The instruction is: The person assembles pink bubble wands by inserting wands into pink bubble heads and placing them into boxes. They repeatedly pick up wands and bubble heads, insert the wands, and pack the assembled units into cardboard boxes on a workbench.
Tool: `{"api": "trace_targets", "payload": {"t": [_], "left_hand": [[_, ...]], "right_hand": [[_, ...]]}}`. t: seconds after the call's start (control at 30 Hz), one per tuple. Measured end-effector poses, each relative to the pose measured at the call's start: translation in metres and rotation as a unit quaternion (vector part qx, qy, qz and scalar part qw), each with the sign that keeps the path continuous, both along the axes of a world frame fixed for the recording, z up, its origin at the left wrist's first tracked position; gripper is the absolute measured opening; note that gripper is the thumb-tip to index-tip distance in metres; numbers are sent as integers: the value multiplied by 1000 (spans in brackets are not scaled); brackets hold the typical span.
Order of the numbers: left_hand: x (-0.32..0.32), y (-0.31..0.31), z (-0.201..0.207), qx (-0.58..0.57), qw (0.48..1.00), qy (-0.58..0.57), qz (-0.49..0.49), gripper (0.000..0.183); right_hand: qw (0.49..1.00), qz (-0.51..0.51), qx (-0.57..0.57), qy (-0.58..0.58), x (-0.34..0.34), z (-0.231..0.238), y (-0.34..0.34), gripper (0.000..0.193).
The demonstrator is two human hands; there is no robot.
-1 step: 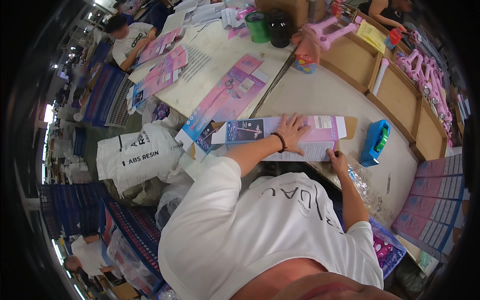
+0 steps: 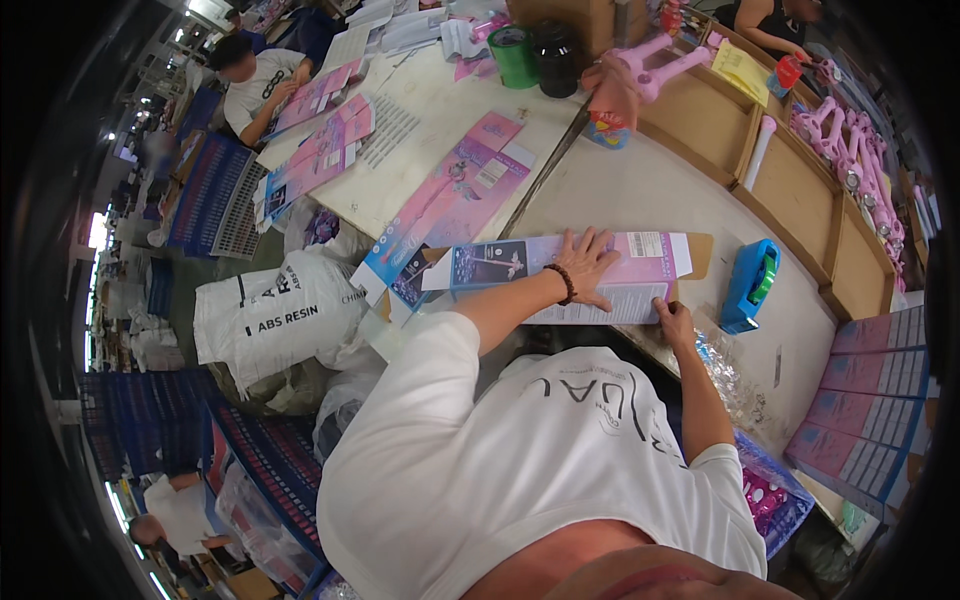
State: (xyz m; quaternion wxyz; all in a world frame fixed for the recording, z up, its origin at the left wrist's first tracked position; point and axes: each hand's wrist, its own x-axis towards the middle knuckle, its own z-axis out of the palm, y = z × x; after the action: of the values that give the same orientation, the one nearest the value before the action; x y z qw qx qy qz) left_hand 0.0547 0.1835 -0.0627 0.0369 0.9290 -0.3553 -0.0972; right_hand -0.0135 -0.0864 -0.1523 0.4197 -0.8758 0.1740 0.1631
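Observation:
A long pink, purple and blue cardboard box [image 2: 643, 268] lies across the near edge of the table, with flaps sticking out at its ends. My left hand [image 2: 585, 270], a dark beaded bracelet on its wrist, presses flat on the top with fingers spread. At the near right corner, my right hand [image 2: 676, 322] pinches the box's edge between thumb and bent fingers; its fingertips are partly hidden. Just beyond the box's left end lies a flat printed carton [image 2: 460, 190] in the same colours.
Right of the box stands a blue tape dispenser [image 2: 752, 287] with green tape. Shallow brown cardboard trays [image 2: 700, 127] and pink plastic wands [image 2: 845, 150] are at the far right. Finished-looking boxes [image 2: 865, 400] are stacked at right. White sacks [image 2: 280, 315] sit left. A co-worker [image 2: 262, 85] handles cartons across the table.

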Motion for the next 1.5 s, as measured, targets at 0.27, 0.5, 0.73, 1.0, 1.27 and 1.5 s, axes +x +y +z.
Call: {"api": "trace_targets", "payload": {"t": [0.27, 0.5, 0.73, 1.0, 1.27, 1.5], "left_hand": [[26, -99, 18, -60, 992, 109, -4, 89], [34, -68, 137, -261, 948, 126, -134, 101], [29, -22, 221, -297, 922, 179, -173, 96], [26, 24, 202, -332, 927, 128, -120, 91], [25, 16, 180, -564, 771, 290, 62, 92], [13, 0, 173, -523, 810, 260, 45, 99]], "right_hand": [[995, 61, -7, -82, -27, -6, -16, 38], [817, -187, 514, -181, -26, 86, -36, 62], [599, -41, 787, -145, 10, 164, 16, 72], [837, 51, 436, -326, 27, 230, 49, 53], [888, 138, 257, -356, 13, 270, 58, 30], [901, 44, 312, -298, 6, 266, 47, 33]]}}
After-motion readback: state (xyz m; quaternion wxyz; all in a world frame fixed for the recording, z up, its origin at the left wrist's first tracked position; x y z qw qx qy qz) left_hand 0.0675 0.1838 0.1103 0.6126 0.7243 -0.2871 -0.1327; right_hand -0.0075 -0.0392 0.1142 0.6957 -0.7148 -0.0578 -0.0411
